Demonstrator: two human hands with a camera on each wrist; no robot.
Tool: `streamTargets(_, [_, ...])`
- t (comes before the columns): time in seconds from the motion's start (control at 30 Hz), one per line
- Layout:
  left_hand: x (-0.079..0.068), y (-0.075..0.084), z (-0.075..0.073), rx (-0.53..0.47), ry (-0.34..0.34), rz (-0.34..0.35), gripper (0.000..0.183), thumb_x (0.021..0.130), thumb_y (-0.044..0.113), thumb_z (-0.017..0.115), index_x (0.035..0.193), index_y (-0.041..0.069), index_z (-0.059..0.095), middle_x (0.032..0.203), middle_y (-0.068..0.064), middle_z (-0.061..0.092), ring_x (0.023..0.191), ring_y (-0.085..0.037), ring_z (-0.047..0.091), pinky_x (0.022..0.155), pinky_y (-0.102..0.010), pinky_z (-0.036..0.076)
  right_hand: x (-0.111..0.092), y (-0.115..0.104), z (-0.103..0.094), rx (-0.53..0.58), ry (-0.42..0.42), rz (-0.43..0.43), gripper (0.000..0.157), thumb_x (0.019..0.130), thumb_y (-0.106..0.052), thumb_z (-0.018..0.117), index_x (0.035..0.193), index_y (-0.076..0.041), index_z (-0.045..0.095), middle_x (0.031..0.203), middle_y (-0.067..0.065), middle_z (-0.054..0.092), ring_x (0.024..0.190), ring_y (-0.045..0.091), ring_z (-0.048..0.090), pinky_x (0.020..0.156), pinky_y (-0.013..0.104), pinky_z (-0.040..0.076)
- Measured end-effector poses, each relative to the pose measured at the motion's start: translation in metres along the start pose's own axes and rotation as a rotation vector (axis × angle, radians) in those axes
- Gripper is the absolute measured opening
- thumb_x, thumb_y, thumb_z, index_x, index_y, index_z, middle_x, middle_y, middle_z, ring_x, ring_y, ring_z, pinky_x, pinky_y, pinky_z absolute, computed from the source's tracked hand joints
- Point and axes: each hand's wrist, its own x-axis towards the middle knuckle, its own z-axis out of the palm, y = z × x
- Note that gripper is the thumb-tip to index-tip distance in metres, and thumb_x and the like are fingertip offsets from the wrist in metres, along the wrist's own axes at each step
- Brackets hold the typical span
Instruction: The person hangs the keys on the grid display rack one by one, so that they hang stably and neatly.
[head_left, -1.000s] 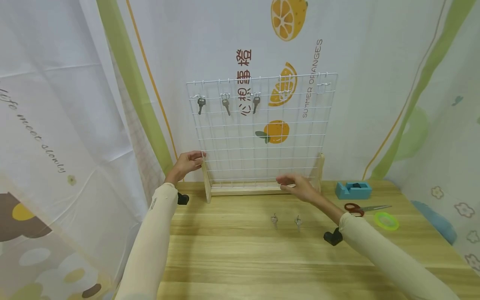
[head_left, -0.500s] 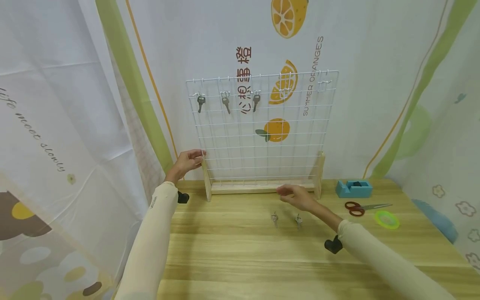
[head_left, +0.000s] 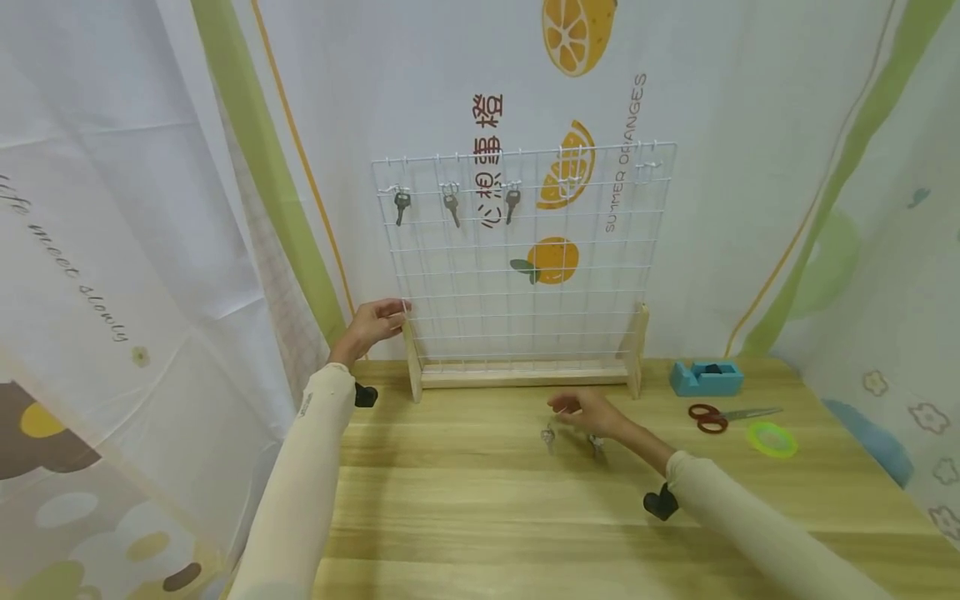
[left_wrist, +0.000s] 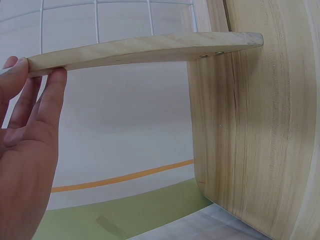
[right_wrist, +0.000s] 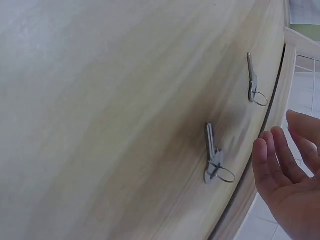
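A white wire grid rack (head_left: 525,292) on a wooden stand stands upright at the back of the table. My left hand (head_left: 375,325) pinches the top of its left wooden side post (left_wrist: 145,49), thumb on one face and fingers on the other. Three keys hang on hooks near the top, one of them a dark key (head_left: 402,205) at the far left. My right hand (head_left: 588,412) hovers just over two loose keys lying on the table, its fingers loosely bent and holding nothing. In the right wrist view, the nearer key (right_wrist: 214,157) and the farther key (right_wrist: 251,82) each carry a ring.
To the right lie a blue tape dispenser (head_left: 707,380), red-handled scissors (head_left: 712,418) and a green-yellow ring (head_left: 772,439). Another hook (head_left: 648,172) sits at the grid's upper right. A printed curtain (head_left: 720,208) hangs behind the rack.
My right hand has come down and toward me, from in front of the rack's base to above the loose keys. The left hand has stayed on the post.
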Motion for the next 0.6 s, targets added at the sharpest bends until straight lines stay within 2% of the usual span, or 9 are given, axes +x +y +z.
streamTargets(0.13, [-0.002,0.000,0.000,0.005,-0.008,0.001,0.041,0.109,0.000,0.050,0.149,-0.008,0.049,0.157,-0.024,0.045,0.144,-0.039,0.045,0.118,-0.047,0.043,-0.002,0.001,0.004,0.018,-0.002,-0.019,0.025,0.094,0.005,0.072,0.118,0.013,0.068,0.107,0.024,0.073,0.093,0.033,0.073,0.081,0.034,0.064])
streamTargets(0.3, [-0.003,0.001,0.003,0.006,-0.006,-0.002,0.041,0.108,-0.001,0.051,0.149,-0.009,0.048,0.156,-0.025,0.046,0.143,-0.039,0.046,0.117,-0.047,0.044,-0.007,0.002,0.011,0.005,0.002,0.041,0.023,0.092,0.002,0.075,0.113,0.010,0.070,0.101,0.017,0.075,0.089,0.026,0.072,0.076,0.026,0.063])
streamTargets(0.47, [-0.002,0.001,0.004,0.013,0.005,0.004,0.041,0.108,-0.001,0.051,0.148,-0.009,0.049,0.155,-0.025,0.047,0.143,-0.038,0.046,0.117,-0.046,0.044,-0.008,0.002,0.016,-0.031,0.020,0.075,0.021,0.092,-0.003,0.078,0.109,0.008,0.073,0.099,0.014,0.076,0.087,0.024,0.073,0.076,0.028,0.064])
streamTargets(0.6, [-0.002,0.001,0.002,0.013,0.004,0.011,0.041,0.108,-0.001,0.051,0.148,-0.010,0.049,0.156,-0.025,0.047,0.143,-0.039,0.045,0.117,-0.047,0.043,-0.007,0.003,0.020,-0.029,0.046,0.080,0.020,0.091,-0.004,0.079,0.106,0.009,0.074,0.098,0.017,0.076,0.086,0.026,0.074,0.076,0.029,0.064])
